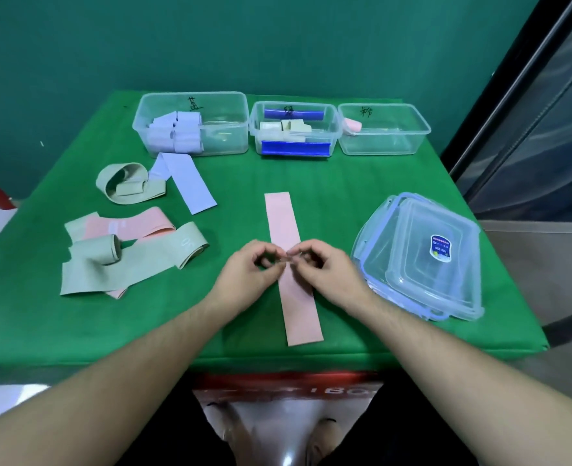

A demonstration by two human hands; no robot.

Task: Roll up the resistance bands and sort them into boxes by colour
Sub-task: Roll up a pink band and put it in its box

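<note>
at the far left of the green surface (42, 314) lies a heap of loose bands: sage green bands (126, 264) lapped over a pink band (136, 227), one green end partly rolled. behind them sits a curled green band (123, 183) touching a flat lilac band (187, 183). along the far edge stand three clear boxes in a row: the left box (230, 129) holds rolled lilac bands (177, 132), the middle box (331, 129) holds pale green rolls (284, 127) between blue clip strips, and the right box (412, 136) holds a single pink roll (352, 125) at its left end. in the middle, a long pink band (288, 230) lies flat, running away from me. my left hand (247, 277) rests over its left edge, the fingers curled with thumb and forefinger pinching the band. my right hand (328, 274) mirrors it on the right edge, fingers curled and pinching the same spot, the fingertips of both hands nearly touching. to the right, near the surface's edge, lies a stack of clear lids (425, 260) with blue seals, the top one bearing a sticker.
</note>
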